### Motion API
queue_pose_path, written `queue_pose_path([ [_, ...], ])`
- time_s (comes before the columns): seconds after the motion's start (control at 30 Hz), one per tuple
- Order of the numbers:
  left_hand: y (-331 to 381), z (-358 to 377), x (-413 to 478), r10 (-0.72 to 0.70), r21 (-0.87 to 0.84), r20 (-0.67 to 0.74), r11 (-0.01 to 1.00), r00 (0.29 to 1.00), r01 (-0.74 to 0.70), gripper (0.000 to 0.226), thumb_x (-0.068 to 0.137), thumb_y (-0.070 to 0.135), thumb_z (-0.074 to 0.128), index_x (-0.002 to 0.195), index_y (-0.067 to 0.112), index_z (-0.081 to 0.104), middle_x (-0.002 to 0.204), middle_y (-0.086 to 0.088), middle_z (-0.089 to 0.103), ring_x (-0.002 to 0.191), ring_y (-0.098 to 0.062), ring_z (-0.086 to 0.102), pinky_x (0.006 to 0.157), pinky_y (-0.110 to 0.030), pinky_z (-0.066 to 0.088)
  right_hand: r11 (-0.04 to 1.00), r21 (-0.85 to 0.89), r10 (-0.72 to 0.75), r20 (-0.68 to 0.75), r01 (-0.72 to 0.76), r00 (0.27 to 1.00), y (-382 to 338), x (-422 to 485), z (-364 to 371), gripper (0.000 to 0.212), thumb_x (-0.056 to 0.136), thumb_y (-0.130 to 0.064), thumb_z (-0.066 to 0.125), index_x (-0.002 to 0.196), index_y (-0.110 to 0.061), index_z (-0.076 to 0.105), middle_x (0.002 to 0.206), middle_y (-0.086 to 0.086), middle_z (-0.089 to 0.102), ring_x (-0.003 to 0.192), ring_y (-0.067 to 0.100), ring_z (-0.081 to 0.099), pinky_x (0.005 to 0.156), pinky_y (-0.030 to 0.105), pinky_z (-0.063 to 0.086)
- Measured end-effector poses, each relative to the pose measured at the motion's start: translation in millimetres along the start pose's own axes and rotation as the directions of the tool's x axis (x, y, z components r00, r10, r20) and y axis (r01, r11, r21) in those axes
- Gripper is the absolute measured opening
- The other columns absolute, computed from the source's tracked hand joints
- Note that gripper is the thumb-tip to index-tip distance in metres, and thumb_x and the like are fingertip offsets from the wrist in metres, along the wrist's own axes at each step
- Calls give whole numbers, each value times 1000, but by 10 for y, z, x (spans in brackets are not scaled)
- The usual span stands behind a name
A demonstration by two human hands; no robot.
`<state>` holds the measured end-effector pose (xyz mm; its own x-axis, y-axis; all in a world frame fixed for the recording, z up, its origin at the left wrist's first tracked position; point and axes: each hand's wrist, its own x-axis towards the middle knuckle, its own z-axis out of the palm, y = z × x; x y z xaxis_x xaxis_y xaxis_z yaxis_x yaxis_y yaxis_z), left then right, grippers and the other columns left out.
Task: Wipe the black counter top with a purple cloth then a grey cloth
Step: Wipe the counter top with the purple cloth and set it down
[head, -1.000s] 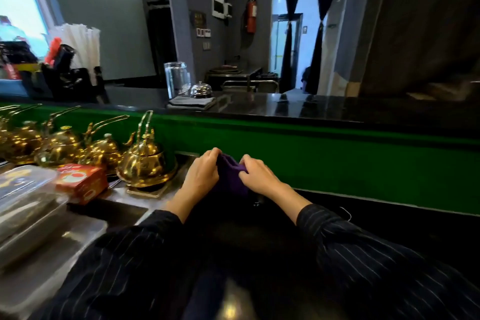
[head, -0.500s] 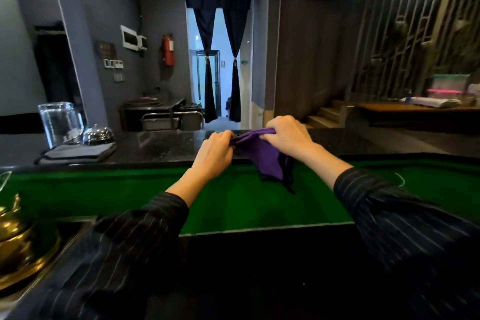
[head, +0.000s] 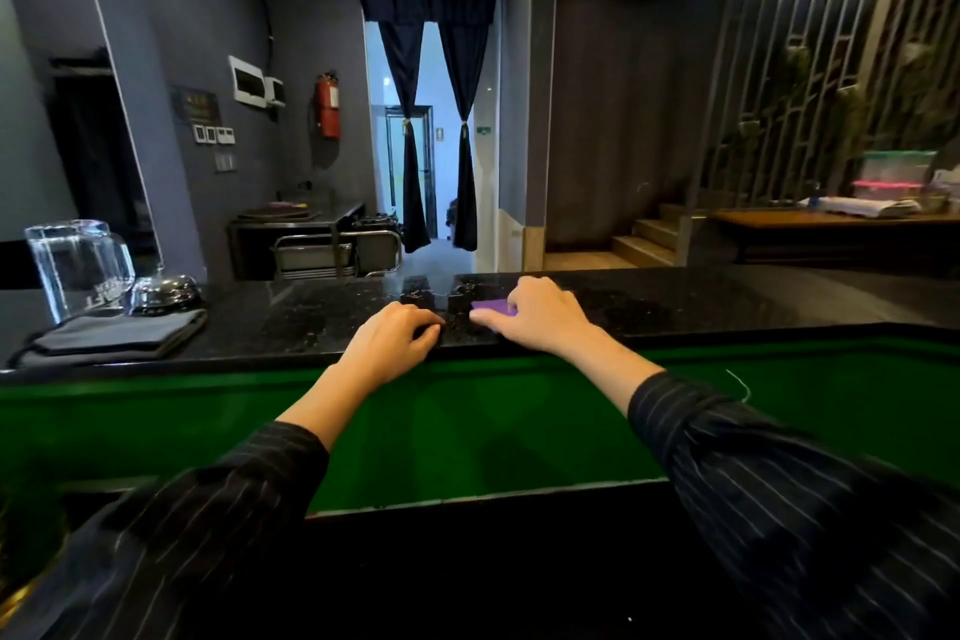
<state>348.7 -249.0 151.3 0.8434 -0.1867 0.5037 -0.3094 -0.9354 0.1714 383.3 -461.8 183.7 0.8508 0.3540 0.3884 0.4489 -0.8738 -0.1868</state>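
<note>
Black speckled stone surface [head: 322, 322] is seen across mid-frame in the head view, w/ a green felt-like panel [head: 467, 426] dropping below its near edge. Purple cloth [head: 491, 305] is laid flat on the surface, centre-right, mostly covered by the right hand [head: 535, 314]; only a small corner is visible at the thumb side. Right hand is pressed palm-down on the cloth, fingers spread slightly. Left hand [head: 395, 346] is rested at the near edge of the surface, just beside the right, fingers curled loosely over the edge, nothing gripped as far as can be seen. Both forearms are covered by dark pinstriped sleeves [head: 779, 494] up to mid-forearm.

At far left on the same surface, a folded grey cloth [head: 114, 335] is laid well apart from the hands. Behind it, touching or nearly so, a clear glass jug [head: 78, 268] and a small metal dome bell [head: 166, 291] are stood. A red fire extinguisher [head: 328, 104] is hung on the grey wall in the bkgd.
</note>
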Motion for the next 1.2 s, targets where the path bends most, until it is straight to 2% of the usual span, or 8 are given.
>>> queue_pose_path([
  [0.1, -37, -85, 89, -6, 14, 58, 1000, 998, 5, 30, 89, 25, 51, 111, 24, 71, 110, -1, 73, 101, -23, 66, 84, -34, 51, 953, 275, 142, -37, -127, 989, 72, 226, 63, 70, 94, -60, 40, 43, -12, 44, 53, 7, 57, 91, 30, 59, 102, 48, 38],
  [0.17, -49, -87, 152, -27, 13, 83, 1000, 996, 26, 31, 89, 27, 50, 113, 27, 70, 108, 0, 73, 97, -21, 67, 81, -34, 53, 960, 163, 202, 167, -229, 965, 80, 449, 142, 69, 92, -68, 25, 66, -12, 58, 101, 24, 67, 116, 37, 53, 110, 52, 28],
  [0.23, -58, -42, 174, -50, 9, 89, 999, 995, 50, 33, 90, 28, 48, 117, 28, 69, 99, -4, 75, 83, -21, 68, 72, -32, 52, 952, -26, 289, 397, -304, 871, 54, 573, 312, 84, 79, -81, 18, 114, -19, 63, 147, 26, 39, 141, 43, 28, 113, 57, 18],
  [0.33, -111, 43, 157, -21, 16, 109, 1000, 994, 20, 38, 93, 29, 43, 125, 29, 62, 116, -6, 71, 93, -23, 68, 81, -33, 52, 945, -131, 327, 430, -300, 842, 47, 634, 439, 77, 91, -70, 20, 156, -28, 12, 162, 17, -2, 148, 42, -5, 116, 58, -1],
  [0.5, -172, 78, 196, 5, 36, 196, 999, 981, -12, 42, 99, 32, 35, 138, 30, 49, 148, 1, 44, 135, -20, 44, 110, -33, 34, 914, -202, 405, 399, -351, 823, 118, 922, 405, 70, 94, -68, 16, 155, -36, 6, 163, 12, -5, 147, 43, -8, 112, 67, -7],
  [0.77, -344, -56, 279, 8, -109, 270, 994, 963, 22, 37, 94, 33, 51, 131, 34, 56, 140, 6, 52, 132, -7, 46, 113, -29, 33, 990, -116, 121, 480, -74, 869, 156, 1088, 553, 59, 98, -60, 19, 153, -44, 7, 164, 0, 0, 150, 31, 2, 115, 65, -2],
  [1.03, -361, 27, 281, 75, -23, 242, 997, 967, -72, 38, 97, 31, 44, 134, 33, 52, 143, 7, 50, 132, -6, 46, 113, -29, 35, 921, -262, 372, 368, -289, 852, 674, 1283, 469, 61, 95, -66, 17, 152, -44, 14, 164, 5, 9, 150, 33, -2, 114, 61, -1],
  [1.2, -360, 14, 276, 76, 29, 246, 996, 966, -86, 45, 92, 39, 35, 134, 37, 52, 143, 7, 50, 128, -13, 52, 109, -32, 39, 968, -185, 231, 407, -168, 884, 73, 1538, 737, 62, 96, -64, 13, 153, -39, 13, 163, 9, 10, 149, 35, 6, 113, 62, 0],
])
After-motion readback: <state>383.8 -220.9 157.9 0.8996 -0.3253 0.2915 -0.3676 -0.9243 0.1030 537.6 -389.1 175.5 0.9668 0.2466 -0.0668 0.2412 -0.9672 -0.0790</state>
